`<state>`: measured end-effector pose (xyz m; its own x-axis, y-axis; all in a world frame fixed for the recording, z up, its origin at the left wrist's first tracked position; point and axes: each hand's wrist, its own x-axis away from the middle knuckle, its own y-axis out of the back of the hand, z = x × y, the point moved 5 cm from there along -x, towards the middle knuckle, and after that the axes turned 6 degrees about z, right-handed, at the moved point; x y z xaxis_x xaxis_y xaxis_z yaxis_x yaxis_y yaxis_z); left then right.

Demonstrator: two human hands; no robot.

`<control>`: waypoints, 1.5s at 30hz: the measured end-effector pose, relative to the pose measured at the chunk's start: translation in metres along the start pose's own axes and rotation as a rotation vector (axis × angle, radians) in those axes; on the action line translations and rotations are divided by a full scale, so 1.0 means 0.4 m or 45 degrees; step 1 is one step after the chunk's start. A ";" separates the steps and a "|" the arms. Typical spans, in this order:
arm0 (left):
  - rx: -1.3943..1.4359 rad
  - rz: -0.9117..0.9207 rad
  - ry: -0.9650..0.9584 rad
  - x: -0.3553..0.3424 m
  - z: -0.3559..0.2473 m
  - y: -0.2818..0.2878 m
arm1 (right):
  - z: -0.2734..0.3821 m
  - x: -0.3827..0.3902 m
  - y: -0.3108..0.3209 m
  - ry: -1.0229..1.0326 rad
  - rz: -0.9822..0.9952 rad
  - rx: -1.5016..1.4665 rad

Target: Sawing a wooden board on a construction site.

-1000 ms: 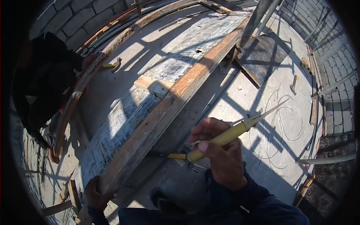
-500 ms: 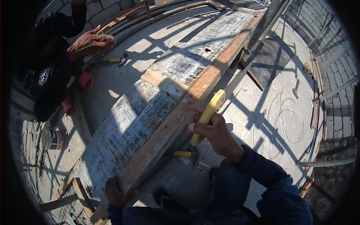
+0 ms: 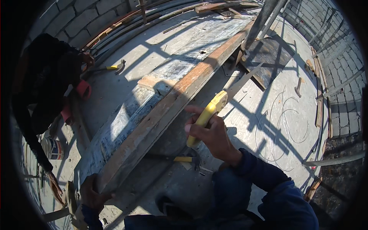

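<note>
My right hand is closed around the yellow handle of a handsaw, its blade pointing up and to the right. The saw is apart from the long panel beside it. My left hand is wrapped round the near end of the wooden beam along the panel's edge. The panel's weathered, grey-white face slopes away from me, partly in shadow. A short wood block lies on it. Below the beam, a hammer with a yellow-and-black handle lies on the floor near my knee.
At left, a co-worker in dark clothes bends down, a hand low near the panel's end. A yellow-handled hammer, a bucket, loose wire, another hammer and a dark board lie around. A metal post stands beside the panel.
The beam side of the panel has tipped up, showing more of its side face. My left hand has moved left with it. The co-worker has bent down and reached toward the near end.
</note>
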<state>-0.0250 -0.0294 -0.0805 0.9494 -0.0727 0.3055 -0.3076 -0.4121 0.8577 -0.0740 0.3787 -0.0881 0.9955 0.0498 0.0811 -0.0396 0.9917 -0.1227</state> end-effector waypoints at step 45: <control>-0.034 -0.142 -0.177 -0.049 0.022 0.093 | -0.056 0.133 0.042 0.176 0.105 0.180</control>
<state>-0.0546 -0.0514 -0.0584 0.9767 -0.1539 0.1494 -0.2000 -0.4007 0.8941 -0.0196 0.3953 -0.1080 0.9904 0.1242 -0.0613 -0.1233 0.9922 0.0178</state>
